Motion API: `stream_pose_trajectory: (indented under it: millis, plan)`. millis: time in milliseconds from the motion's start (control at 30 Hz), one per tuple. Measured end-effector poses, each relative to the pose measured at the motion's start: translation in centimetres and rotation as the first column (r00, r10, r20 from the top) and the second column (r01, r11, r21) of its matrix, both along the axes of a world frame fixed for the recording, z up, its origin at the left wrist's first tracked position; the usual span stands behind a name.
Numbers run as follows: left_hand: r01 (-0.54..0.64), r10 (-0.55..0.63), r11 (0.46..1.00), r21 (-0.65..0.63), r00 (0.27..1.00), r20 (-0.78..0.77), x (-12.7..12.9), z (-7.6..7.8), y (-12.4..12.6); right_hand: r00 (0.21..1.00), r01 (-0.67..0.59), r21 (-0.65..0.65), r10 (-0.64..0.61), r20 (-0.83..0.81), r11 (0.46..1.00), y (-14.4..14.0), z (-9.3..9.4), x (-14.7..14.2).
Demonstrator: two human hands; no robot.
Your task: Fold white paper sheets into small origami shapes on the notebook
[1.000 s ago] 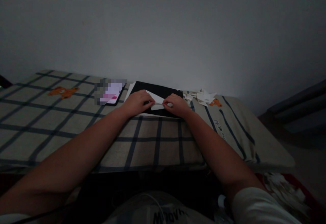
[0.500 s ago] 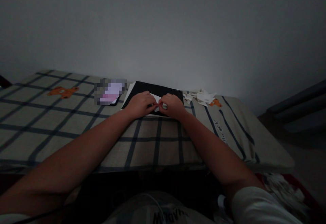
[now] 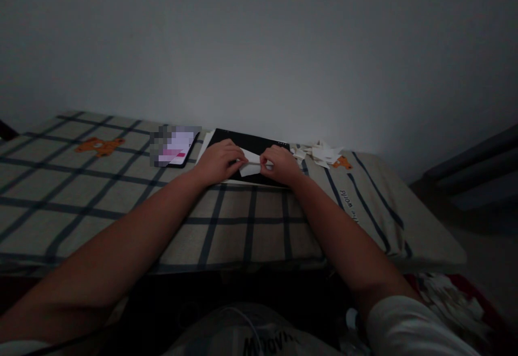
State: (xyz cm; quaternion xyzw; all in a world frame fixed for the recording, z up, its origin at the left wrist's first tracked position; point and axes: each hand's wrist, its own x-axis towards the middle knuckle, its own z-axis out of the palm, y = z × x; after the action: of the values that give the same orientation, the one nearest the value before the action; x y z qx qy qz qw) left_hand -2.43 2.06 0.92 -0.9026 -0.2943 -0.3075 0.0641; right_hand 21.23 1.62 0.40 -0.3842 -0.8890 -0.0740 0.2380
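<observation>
your left hand and right hand each have a closed thumb-and-finger grip on the white paper, slightly apart, backs up, wrists turned inward. the paper is over the black flat object on the cloth-covered counter; your forearms stretch forward, converging.

Toward the left of a checked cloth, an orange bear print; far to the right, a second bear print, partly covered. Between the two, a phone, screen lit, much of it blurred into blocks. Below the second print, sideways lettering with "world" legible. Behind, a grey wall. At lower right, pale scraps against something red. Beyond, bluish folds, too dark to name.
</observation>
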Motion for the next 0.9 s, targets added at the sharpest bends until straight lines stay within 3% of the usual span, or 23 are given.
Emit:
stream_pose_trajectory:
  millis: [167,333,600,900]
  plan:
    - [-0.058,0.058,0.998,-0.023,0.998,0.013,-0.6,0.6,0.0,0.999,0.041,-0.012,-0.042,-0.016,0.999,0.8,-0.2,1.2]
    - [-0.137,0.136,0.990,-0.021,0.989,-0.063,-0.2,1.1,-0.6,1.000,0.019,-0.004,-0.019,0.014,1.000,0.2,0.1,0.6]
    - [-0.140,0.145,0.989,0.042,0.969,-0.198,1.2,0.0,-0.9,0.998,-0.003,0.071,-0.001,0.058,0.997,-0.8,0.1,-1.3]
    - [-0.125,0.131,0.991,0.049,0.980,-0.152,0.6,0.2,-0.3,0.997,0.033,0.030,-0.035,0.070,0.999,-0.6,0.5,-0.5]
